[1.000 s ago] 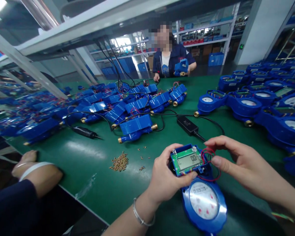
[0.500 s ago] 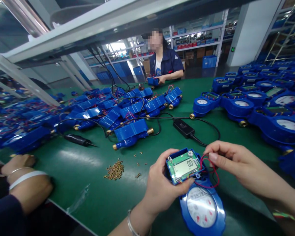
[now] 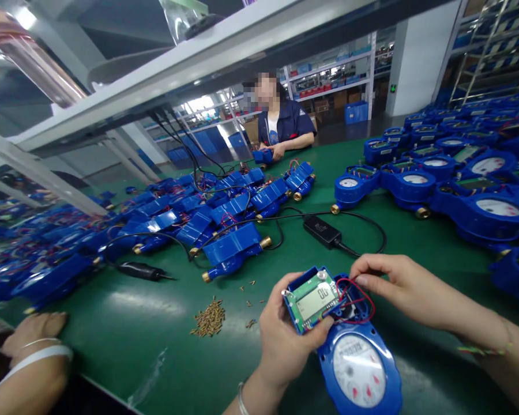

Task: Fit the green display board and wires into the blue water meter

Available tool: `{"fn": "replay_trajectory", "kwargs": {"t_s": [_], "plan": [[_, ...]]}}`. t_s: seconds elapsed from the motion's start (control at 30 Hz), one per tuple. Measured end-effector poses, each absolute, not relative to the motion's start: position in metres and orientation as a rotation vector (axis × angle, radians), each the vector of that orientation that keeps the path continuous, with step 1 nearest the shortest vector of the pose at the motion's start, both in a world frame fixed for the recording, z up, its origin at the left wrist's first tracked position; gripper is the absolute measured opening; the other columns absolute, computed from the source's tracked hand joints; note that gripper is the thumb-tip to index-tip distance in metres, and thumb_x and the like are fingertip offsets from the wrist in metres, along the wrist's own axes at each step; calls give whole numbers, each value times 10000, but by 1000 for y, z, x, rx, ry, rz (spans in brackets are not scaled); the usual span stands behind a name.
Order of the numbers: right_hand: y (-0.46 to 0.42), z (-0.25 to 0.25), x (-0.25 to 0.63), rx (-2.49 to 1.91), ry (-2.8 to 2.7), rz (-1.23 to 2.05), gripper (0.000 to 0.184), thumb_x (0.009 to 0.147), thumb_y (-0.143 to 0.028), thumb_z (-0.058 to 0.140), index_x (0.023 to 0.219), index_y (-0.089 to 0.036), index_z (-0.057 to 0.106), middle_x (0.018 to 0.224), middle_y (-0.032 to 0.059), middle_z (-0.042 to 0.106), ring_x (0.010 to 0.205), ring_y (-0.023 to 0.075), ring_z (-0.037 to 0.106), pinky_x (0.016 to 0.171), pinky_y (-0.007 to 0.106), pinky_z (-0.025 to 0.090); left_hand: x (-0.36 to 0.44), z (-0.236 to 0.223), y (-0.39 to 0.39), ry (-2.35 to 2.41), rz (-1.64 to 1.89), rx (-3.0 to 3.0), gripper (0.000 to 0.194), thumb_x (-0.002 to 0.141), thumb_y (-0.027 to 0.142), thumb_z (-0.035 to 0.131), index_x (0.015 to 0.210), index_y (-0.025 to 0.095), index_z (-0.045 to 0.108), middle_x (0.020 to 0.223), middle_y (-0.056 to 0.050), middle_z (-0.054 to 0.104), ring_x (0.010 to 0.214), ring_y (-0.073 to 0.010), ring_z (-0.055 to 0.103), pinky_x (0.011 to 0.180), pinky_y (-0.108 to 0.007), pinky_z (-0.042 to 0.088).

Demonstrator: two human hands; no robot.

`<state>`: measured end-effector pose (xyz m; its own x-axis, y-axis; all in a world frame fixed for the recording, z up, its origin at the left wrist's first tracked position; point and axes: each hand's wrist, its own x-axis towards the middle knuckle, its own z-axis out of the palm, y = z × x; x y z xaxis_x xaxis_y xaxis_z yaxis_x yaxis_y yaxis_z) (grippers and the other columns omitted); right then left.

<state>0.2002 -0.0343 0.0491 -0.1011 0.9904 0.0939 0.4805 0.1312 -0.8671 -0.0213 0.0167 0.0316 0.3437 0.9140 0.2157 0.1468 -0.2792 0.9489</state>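
Far left: a co-worker's hand (image 3: 38, 331) rests at the near edge of the green surface (image 3: 116, 346), with a white band on the forearm. Right of it lies a black electric screwdriver (image 3: 140, 271), tip pointing right. Behind it we log a crowded group of blue water meters (image 3: 233, 245) with brass fittings, black cables running among them. In front of the group sits a heap of small brass-coloured screws (image 3: 210, 319), a few lying loose just to its right.

Our left hand (image 3: 285, 331) is closed around the blue housing of a circuit board with LCD (image 3: 315, 300), thumb over the near edge; zeros show on the display. Across the surface, a person in a dark jacket (image 3: 285, 124) holds a blue unit. A black cable box (image 3: 322, 230) lies beyond our work. The water meter in hand (image 3: 358, 366) is just below the board, dial up. Red wires (image 3: 368, 301) loop beside the board; our right hand (image 3: 387, 279) pinches them between thumb and fingers. Far right: rows of blue meters with round dials (image 3: 415, 187).
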Motion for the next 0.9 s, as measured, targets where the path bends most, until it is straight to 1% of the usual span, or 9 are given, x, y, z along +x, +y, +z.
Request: {"fn": "replay_trajectory", "kwargs": {"t_s": [0.1,0.23,0.3,0.43,0.5,0.6,0.77,0.9], "plan": [[-35,49,199,-1389,-1686,699,174,959,-255,492,959,-217,661,935,16,642,866,145,597,761,256,473,-24,30,15,976,1050,1700,615,580,285,808,1127,168,551,1020,-65,701,904,-239,712,838,-343,603],[-38,52,196,-1282,-1723,516,188,952,-241,520,1033,-242,690,943,36,645,874,148,609,743,254,510,-25,34,9,1030,1039,1715,596,612,284,793,1146,181,548,1027,-56,697,900,-230,711,839,-343,601],[-42,53,194,-1258,-1733,374,202,943,-214,536,1071,-253,687,948,36,645,884,145,607,736,251,517,-24,35,6,1050,1043,1731,598,610,283,794,1146,183,548,1025,-55,699,889,-227,713,824,-340,605],[-50,53,187,-1226,-1751,40,217,949,-173,533,1116,-228,661,927,33,657,840,135,599,712,262,514,-22,34,3,1088,1082,1760,601,613,308,790,1151,182,554,1016,-50,700,879,-225,712,832,-351,602],[-52,53,185,-1201,-1763,-58,220,945,-154,541,1131,-213,644,932,31,668,816,134,601,711,279,513,-22,33,1,1104,1102,1791,600,614,316,789,1150,178,559,1019,-55,698,885,-231,710,844,-363,598],[-54,55,183,-1206,-1753,-55,193,941,-160,548,1102,-199,647,939,36,675,811,138,611,714,290,516,-22,32,1,1109,1102,1845,599,621,313,789,1155,174,555,1050,-66,692,914,-238,706,864,-374,591],[-55,65,185,-1273,-1737,105,124,926,-174,558,928,-205,678,872,22,653,821,137,606,716,263,512,-21,30,1,1129,1130,1868,607,616,318,782,1158,173,552,1049,-65,696,910,-241,709,862,-371,591],[-58,65,182,-1285,-1721,56,130,921,-148,543,921,-201,662,867,23,631,813,141,587,710,268,492,-20,31,0,1148,1139,1893,586,620,317,776,1145,174,558,1042,-62,698,904,-238,710,851,-361,595]]}}
